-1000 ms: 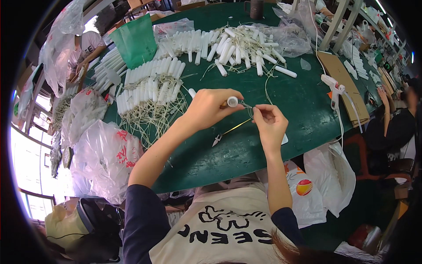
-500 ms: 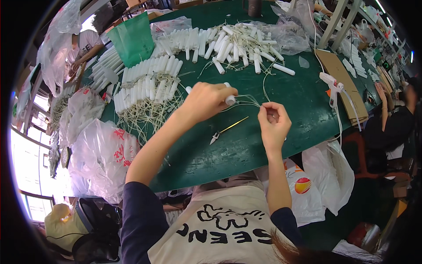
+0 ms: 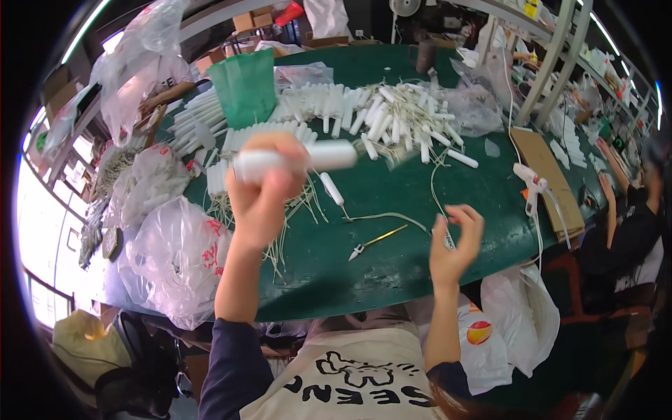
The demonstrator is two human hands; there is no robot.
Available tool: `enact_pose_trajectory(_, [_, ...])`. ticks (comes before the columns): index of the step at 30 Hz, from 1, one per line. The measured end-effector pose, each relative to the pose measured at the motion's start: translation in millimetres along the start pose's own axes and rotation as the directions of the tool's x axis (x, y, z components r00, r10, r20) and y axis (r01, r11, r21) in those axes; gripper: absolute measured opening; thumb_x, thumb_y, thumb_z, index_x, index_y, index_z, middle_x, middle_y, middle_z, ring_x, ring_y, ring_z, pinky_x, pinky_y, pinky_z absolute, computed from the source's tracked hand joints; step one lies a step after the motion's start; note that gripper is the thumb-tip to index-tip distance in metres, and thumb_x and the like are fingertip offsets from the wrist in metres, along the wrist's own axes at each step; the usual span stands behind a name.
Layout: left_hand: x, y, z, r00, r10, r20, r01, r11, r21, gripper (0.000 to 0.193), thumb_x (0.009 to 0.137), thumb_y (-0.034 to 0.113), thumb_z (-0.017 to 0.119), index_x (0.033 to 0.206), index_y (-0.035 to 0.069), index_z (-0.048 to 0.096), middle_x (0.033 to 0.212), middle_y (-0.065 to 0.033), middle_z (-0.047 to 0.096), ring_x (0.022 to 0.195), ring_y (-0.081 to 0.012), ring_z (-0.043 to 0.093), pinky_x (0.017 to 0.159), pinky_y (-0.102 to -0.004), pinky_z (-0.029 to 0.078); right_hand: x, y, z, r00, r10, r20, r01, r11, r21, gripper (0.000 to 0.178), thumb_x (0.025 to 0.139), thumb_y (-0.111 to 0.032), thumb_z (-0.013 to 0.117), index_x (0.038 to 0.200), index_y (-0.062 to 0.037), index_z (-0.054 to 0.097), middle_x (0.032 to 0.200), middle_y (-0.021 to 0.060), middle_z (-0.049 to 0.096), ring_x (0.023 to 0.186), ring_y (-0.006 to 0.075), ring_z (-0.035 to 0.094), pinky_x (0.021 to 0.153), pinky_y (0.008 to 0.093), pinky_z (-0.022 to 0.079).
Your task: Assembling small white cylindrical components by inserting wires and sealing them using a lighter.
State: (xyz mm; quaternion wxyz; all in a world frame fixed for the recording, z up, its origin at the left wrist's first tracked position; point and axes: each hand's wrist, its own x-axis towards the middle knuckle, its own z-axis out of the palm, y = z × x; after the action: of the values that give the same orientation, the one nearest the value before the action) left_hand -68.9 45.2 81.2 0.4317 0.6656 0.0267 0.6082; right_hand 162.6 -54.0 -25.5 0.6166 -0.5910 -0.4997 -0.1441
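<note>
My left hand (image 3: 269,182), smeared by motion, is closed round a white tube (image 3: 332,155) held above the table. Whether a second tube is in the same grip I cannot tell. My right hand (image 3: 458,245) hovers low over the table's near side, fingers curled and thumb apart from the forefinger. A small white tag (image 3: 449,240) shows in that gap. Between the hands lies another white tube (image 3: 330,187), whose thin pale cord (image 3: 388,215) runs to the right hand's fingertips. Nearer me is a small pointed tool with a yellow shaft (image 3: 386,234).
Piles of corded white tubes (image 3: 402,115) cover the back of the green table (image 3: 336,283). A green bag (image 3: 243,87) stands behind them. A white glue gun (image 3: 532,185) lies beside flat cardboard (image 3: 549,182) at right. Plastic bags (image 3: 178,259) crowd the left edge. Other people sit at both sides.
My left hand has lifted and moved left with a tube, leaving another tube on the table. My right thumb and forefinger have parted from the cords. The view has tilted up.
</note>
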Motion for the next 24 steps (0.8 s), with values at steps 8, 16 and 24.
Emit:
enact_pose_trajectory(8, [-37, 62, 31, 0.655, -0.188, 0.732, 0.124, 0.982, 0.141, 0.028, 0.081, 0.030, 0.071, 0.094, 0.005, 0.065, 0.074, -0.0053, 0.066, 0.053, -0.0198, 0.060, 0.045, -0.0289, 0.044, 7, -75, -63, 0.966, -0.167, -0.197, 0.242, 0.850, 0.468, 0.026, 0.091, -0.025, 0.044, 0.077, -0.0027, 0.045, 0.070, 0.0099, 0.047, 0.066, 0.0219, 0.046, 0.061, 0.0325, 0.040])
enact_pose_trajectory(16, [-82, 53, 35, 0.537, -0.465, 0.704, 0.382, 0.878, 0.288, 0.026, 0.087, 0.028, 0.065, 0.101, 0.005, 0.061, 0.070, -0.0050, 0.064, 0.053, -0.0213, 0.060, 0.047, -0.0303, 0.043, -22, -73, -75, 0.888, -0.290, 0.357, 0.015, 0.794, 0.608, 0.028, 0.083, -0.027, 0.066, 0.087, -0.0006, 0.060, 0.075, 0.0114, 0.059, 0.065, 0.0199, 0.056, 0.057, 0.0283, 0.044])
enact_pose_trajectory(24, [-105, 37, 38, 0.506, -0.559, 0.657, 0.409, 0.826, 0.388, 0.040, 0.090, 0.038, 0.059, 0.113, 0.005, 0.053, 0.063, -0.0074, 0.058, 0.051, -0.0216, 0.057, 0.048, -0.0324, 0.041, -46, -75, -66, 0.474, -0.164, 0.865, -0.404, 0.832, 0.379, 0.026, 0.075, -0.013, 0.071, 0.093, 0.0033, 0.061, 0.084, 0.0112, 0.062, 0.074, 0.0201, 0.062, 0.067, 0.0282, 0.049])
